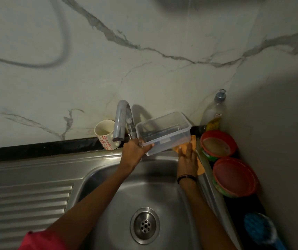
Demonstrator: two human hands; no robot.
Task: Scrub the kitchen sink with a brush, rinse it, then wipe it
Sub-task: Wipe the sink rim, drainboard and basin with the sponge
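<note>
The clear tub (pixel 164 132) is gripped tilted by the left hand (pixel 133 150), while the orange cloth (pixel 194 147) just below it on the sink (pixel 108 159) rim is pressed by the flat right hand (pixel 187 159).

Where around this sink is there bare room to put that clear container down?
The ribbed drainboard left of the basin is bare, as is the basin floor around the drain. The right ledge is crowded: soap bottle, two red-rimmed tubs, blue brush. Cup and faucet fill the back ledge.
</note>
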